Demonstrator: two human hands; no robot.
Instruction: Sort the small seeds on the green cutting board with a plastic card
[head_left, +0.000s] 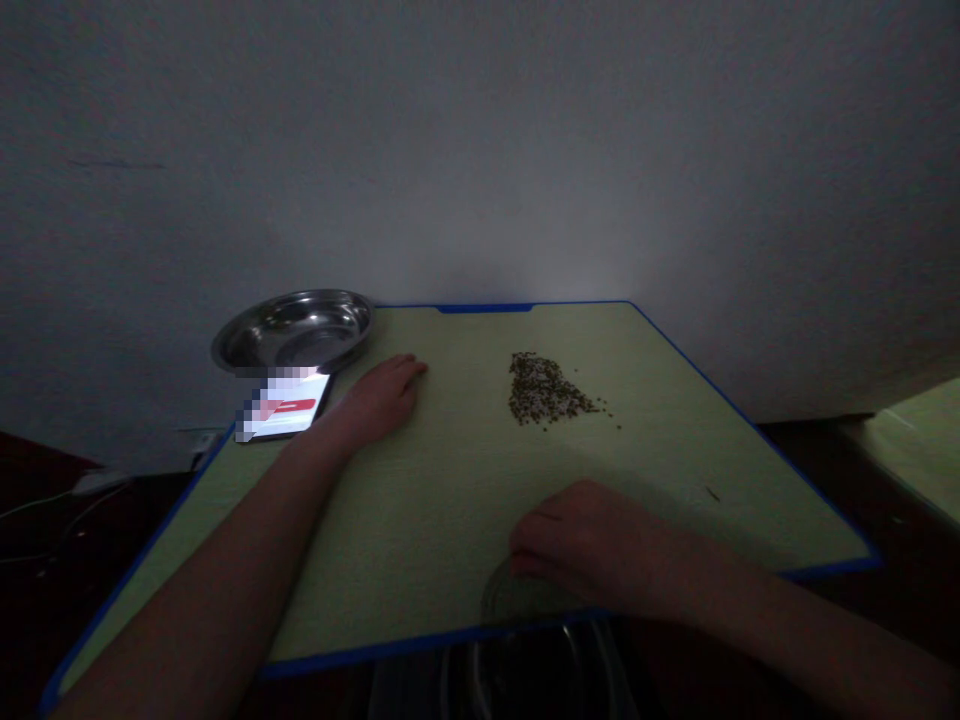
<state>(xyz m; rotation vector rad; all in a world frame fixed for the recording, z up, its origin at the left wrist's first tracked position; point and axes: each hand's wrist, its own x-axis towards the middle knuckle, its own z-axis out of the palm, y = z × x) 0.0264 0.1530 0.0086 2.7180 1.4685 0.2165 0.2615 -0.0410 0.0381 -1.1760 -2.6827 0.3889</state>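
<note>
My left hand (386, 398) rests on the table's left half, its fingers loosely stretched with nothing seen in them. Just beside its wrist lies a phone (289, 412) with a lit screen, partly blurred. My right hand (574, 545) is near the front edge, fingers bent together and pointing left. What they hold, if anything, is hidden. Under these fingers shows the rim of a clear round container (496, 598); whether they touch it I cannot tell. A loose patch of small brown grains (544, 390) is spread beyond my right hand.
A shiny steel basin (307, 330) stands at the back left corner. The pale table (420, 530) has a blue edge and meets a grey wall (480, 150). A thin brown stem (712, 493) lies to the right. Dark rounded shapes sit below the front edge; cables run at the far left.
</note>
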